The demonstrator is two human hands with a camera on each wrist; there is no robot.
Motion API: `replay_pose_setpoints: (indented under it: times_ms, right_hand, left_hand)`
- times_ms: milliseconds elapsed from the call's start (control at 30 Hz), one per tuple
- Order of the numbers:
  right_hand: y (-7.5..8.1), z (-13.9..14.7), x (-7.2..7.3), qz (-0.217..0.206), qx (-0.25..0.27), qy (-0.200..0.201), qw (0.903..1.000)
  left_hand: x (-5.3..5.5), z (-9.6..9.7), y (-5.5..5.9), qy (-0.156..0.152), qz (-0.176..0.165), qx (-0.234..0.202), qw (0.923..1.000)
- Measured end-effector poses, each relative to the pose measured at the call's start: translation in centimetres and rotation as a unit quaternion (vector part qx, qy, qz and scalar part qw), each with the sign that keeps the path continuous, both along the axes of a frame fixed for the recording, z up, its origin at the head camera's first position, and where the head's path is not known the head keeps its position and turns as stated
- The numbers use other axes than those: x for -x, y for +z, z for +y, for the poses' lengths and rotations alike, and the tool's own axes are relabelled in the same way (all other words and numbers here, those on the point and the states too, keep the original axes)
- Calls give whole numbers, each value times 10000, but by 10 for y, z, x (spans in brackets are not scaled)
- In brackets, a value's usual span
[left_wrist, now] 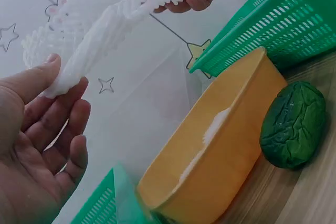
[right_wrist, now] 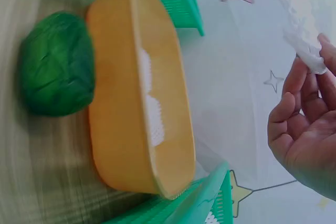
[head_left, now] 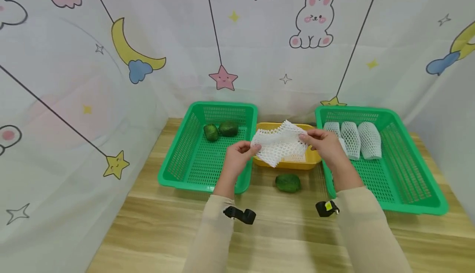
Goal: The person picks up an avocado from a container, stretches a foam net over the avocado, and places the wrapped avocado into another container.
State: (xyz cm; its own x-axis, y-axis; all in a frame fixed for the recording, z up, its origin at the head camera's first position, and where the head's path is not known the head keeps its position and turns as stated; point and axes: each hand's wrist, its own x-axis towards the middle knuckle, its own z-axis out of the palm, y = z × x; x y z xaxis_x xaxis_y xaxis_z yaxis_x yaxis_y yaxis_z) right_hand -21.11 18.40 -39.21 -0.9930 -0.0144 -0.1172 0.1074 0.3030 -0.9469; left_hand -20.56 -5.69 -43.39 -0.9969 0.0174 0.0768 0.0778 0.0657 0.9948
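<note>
A white foam net sleeve (head_left: pixel 279 143) is stretched between both hands above the yellow basin (head_left: pixel 293 165). My left hand (head_left: pixel 237 157) pinches its left end between thumb and fingers. At the other end, my right hand (head_left: pixel 326 144) pinches the sleeve the same way. In the left wrist view the sleeve (left_wrist: pixel 100 38) hangs flat and slightly folded, with nothing visible inside. A dark green, wrinkled fruit (head_left: pixel 288 183), like an avocado or small melon, lies on the table in front of the basin. More white netting (right_wrist: pixel 154 119) shows inside the basin in the right wrist view.
To the left stands a green basket (head_left: pixel 208 186) with two dark green fruits (head_left: pixel 228 128) at its back. On the right, another green basket (head_left: pixel 412 208) holds several net-wrapped pieces (head_left: pixel 370 140). A printed curtain (head_left: pixel 259 50) hangs behind the wooden table (head_left: pixel 282 240).
</note>
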Motion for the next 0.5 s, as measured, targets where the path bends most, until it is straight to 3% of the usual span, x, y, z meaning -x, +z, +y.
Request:
replay_pose_setpoints:
  times_ms: [67,100,133,167,200,267,300,333,367,400,433,500]
  right_hand:
    - [3,2,-3,-192,-321,353,9987]
    - [4,1,-5,-266,-468,574,9969]
    - [5,0,-7,-285,-598,807,9945]
    - [6,-1,-8,-295,-645,1031,9921]
    - [7,-2,-9,-311,-668,1222,9898]
    - [9,-2,-11,-323,-571,1552,9857]
    - [10,-2,-11,-346,-501,1690,9837]
    - [10,-2,-12,-394,-416,1777,9824]
    - [11,-1,-12,-459,-354,1824,9815]
    - [11,-1,-13,-542,-256,1839,9811]
    - [10,0,-13,-616,-100,1832,9811]
    - [8,3,-14,-631,80,1725,9830]
  left_hand:
    - [-3,3,5,-181,417,779,9959]
    - [-4,6,8,-363,754,1372,9870]
    - [-5,9,12,-581,1130,2097,9695]
    - [-6,13,15,-787,1562,2916,9404]
    - [-7,17,17,-980,2002,3692,9022]
    - [-9,26,21,-1373,2846,4920,8112]
    - [-10,29,22,-1628,3065,5240,7778]
    - [-11,32,23,-1810,3196,5462,7529]
    - [-12,35,23,-1908,3235,5586,7396]
    - [-14,37,22,-1964,3176,5596,7399]
    - [-14,38,22,-1951,3102,5569,7454]
    - [-15,39,20,-1860,2881,5297,7757]
